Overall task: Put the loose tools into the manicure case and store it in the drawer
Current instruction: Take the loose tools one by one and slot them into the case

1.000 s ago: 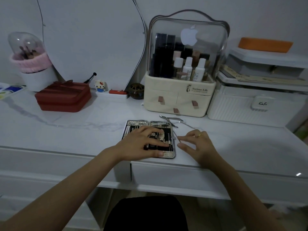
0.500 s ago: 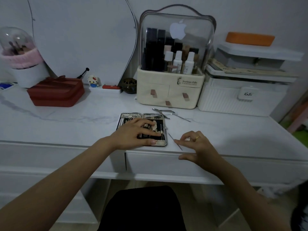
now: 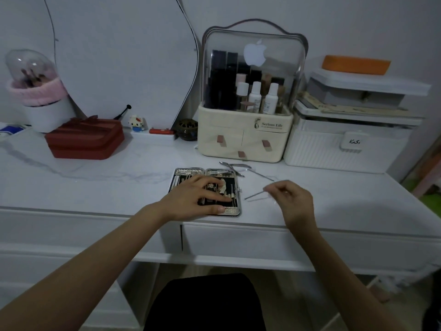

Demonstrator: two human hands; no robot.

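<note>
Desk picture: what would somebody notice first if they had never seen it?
Probably the open manicure case at the desk's front edge, with the left hand resting on it. Right beside it, the right hand pinches a thin metal tool. Behind stands a clear-topped cosmetics organizer.

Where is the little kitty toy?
In the head view, the kitty toy stands far back on the left, against the mirror, between the red case and the small orange thing.
</note>
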